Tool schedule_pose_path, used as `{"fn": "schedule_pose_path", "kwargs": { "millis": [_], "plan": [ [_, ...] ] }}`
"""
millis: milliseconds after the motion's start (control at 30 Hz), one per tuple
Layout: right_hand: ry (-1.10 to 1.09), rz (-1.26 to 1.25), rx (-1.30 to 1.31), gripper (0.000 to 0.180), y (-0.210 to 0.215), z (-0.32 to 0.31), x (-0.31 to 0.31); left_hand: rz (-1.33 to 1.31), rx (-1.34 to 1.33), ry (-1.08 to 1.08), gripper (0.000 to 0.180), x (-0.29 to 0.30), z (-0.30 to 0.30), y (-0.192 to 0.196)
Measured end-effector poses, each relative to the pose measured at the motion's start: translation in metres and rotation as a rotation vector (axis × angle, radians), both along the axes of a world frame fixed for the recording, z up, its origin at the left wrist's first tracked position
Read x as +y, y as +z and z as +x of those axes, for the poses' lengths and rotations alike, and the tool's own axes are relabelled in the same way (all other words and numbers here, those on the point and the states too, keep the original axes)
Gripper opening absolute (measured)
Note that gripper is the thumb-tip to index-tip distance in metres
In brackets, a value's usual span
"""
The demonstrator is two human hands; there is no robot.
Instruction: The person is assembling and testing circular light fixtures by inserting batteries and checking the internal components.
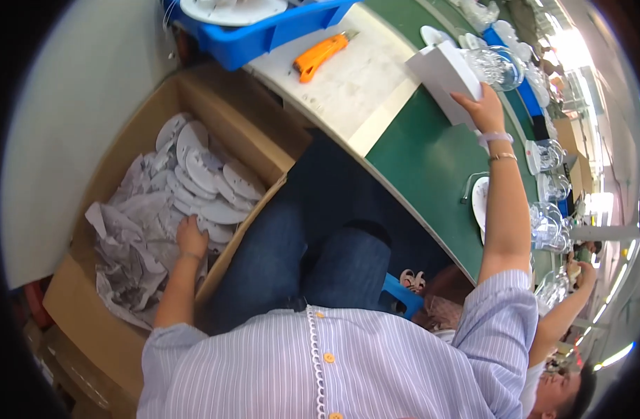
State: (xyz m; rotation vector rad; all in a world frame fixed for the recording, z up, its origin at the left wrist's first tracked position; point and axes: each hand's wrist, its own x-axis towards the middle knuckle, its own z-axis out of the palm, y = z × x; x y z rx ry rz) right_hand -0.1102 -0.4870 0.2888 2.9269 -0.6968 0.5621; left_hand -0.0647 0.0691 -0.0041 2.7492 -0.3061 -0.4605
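My left hand (192, 239) is down inside a cardboard box (247, 115) on the left. Its fingers are curled at the edge of one of the white round plates (219, 211) piled there; the fingertips are partly hidden. Crumpled white wrapping (135, 227) lies beside that hand. Stretched out over the green work surface, my right hand (482, 108) grips the near end of a white, angular box-like piece (442, 80). Just beyond it is a clear, faceted lamp shade (498, 68).
An orange utility knife (321, 57) lies on the pale tabletop (365, 87), near a blue bin (257, 38). Another white disc (480, 202) with a wire is partly behind my right forearm. Several clear shades line the green surface (425, 157). A co-worker's arm (568, 307) reaches in at right.
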Motion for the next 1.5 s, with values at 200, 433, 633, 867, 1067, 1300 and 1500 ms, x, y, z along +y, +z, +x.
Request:
{"fn": "schedule_pose_path", "kwargs": {
  "millis": [200, 433, 633, 867, 1067, 1300, 1500],
  "plan": [
    [0.163, 0.082, -0.007, 0.053, -0.005, -0.059, 0.094, -0.021, -0.060, -0.052, 0.033, -0.013, 0.015, 0.007],
    [0.025, 0.128, 0.048, 0.057, -0.034, -0.110, 0.126, -0.268, -0.005, -0.038, 0.021, -0.035, 0.038, -0.013],
    [0.110, 0.540, 0.059, 0.040, -0.021, -0.122, 0.109, -0.134, 0.155, 0.144, 0.047, -0.088, 0.066, -0.064],
    [0.319, 0.363, 0.177, 0.048, 0.001, -0.106, 0.120, -0.111, 0.189, -0.214, 0.043, -0.065, 0.077, -0.064],
    [0.375, 0.199, 0.274, 0.041, 0.007, -0.104, 0.114, -0.337, 0.059, 0.068, 0.036, -0.037, 0.056, 0.087],
    [0.308, 0.526, 0.188, 0.025, 0.018, -0.101, 0.093, -1.052, 0.047, 0.325, 0.024, -0.029, 0.017, 0.182],
    [0.124, 0.887, 0.123, 0.030, 0.015, -0.086, 0.027, -1.227, 0.443, 0.222, 0.020, -0.070, -0.025, 0.208]
  ]
}}
